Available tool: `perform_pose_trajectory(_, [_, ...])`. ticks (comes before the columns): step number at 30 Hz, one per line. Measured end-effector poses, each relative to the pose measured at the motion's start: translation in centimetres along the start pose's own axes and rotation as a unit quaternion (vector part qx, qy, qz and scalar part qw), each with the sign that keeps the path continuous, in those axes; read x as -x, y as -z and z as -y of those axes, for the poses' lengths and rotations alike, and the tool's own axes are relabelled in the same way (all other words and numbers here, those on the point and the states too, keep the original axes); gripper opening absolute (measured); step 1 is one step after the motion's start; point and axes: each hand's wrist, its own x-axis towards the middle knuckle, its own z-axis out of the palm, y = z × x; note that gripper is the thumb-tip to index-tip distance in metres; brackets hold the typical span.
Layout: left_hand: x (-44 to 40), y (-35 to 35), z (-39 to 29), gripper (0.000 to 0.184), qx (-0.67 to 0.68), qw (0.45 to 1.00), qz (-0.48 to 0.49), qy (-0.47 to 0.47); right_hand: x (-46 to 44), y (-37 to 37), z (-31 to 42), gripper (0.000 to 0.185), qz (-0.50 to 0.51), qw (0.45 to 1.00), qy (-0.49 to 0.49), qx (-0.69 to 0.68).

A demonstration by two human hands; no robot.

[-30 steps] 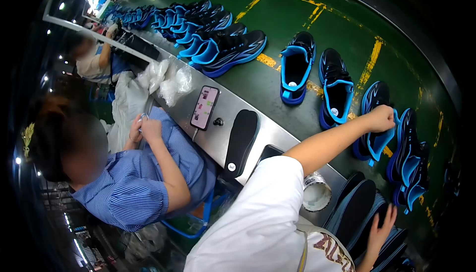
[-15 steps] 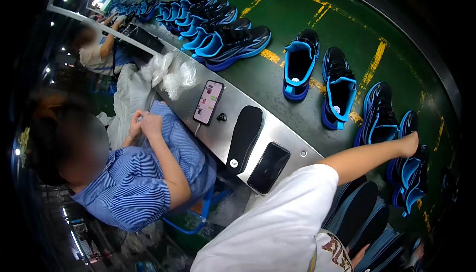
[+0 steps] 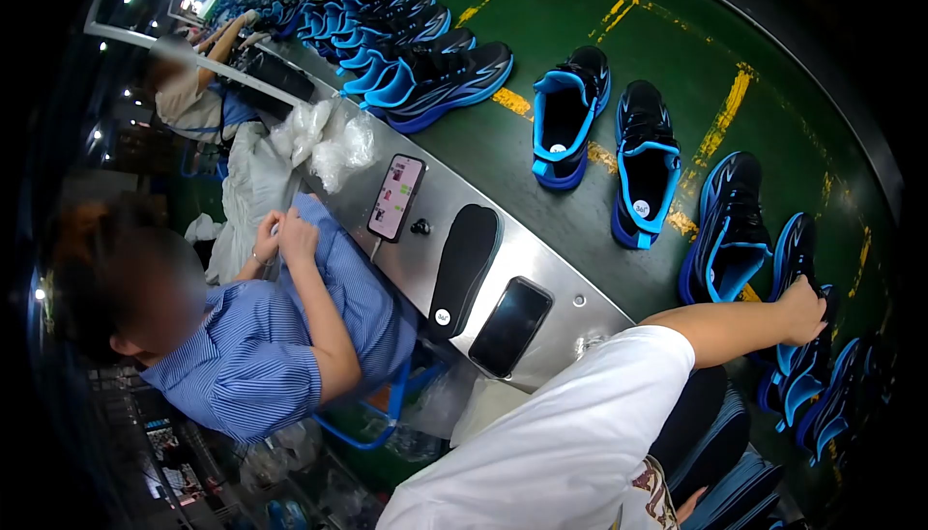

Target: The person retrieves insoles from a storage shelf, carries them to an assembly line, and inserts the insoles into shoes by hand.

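Black-and-blue shoes (image 3: 730, 220), green surface (image 3: 546, 29) (yellow-lined), blue striped shirt (image 3: 261, 366)

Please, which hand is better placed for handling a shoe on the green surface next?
Left, probably: the left hand is out over the green surface, at a blue-trimmed black shoe. The right hand, only partly visible, is lower in the view, by the stacked insoles.

White sleeve: your short left sleeve (image 3: 551, 424) rises from the lower edge toward the elbow.
Bare forearm: your left forearm (image 3: 720, 329) reaches out to the right, nearly level, the elbow slightly bent.
Reaching hand: your left hand (image 3: 800, 311) has its back toward you, fingers bent downward, tips hidden.
Low hand: only a sliver of your right hand (image 3: 690, 505) shows; its grip is unclear.
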Motion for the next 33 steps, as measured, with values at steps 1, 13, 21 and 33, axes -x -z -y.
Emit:
perform_pose_trajectory(1, [-1.2, -2.2, 0.1, 0.047, -0.013, 0.999, -0.023, -0.031, -0.1, -0.1, -0.2, 0.048, -0.001, 1.000, -0.001, -0.002])
perform_pose_trajectory(13, [-3.4, -2.4, 0.9, 0.043, -0.050, 0.997, -0.054, -0.005, -1.5, 0.5, -2.4, 0.045, 0.001, 0.996, -0.041, -0.073])
perform_pose_trajectory(21, [-2.9, 0.7, 0.2, 0.027, -0.067, 0.995, 0.071, -0.006, -6.2, 5.6, -6.7, 0.042, -0.001, 0.941, -0.165, -0.295])
perform_pose_trajectory(33, [-0.9, 2.6, 1.9, 0.041, 0.158, 0.969, 0.111, 0.154, -20.4, 7.6, -4.4, 0.020, 0.207, 0.850, -0.146, -0.461])
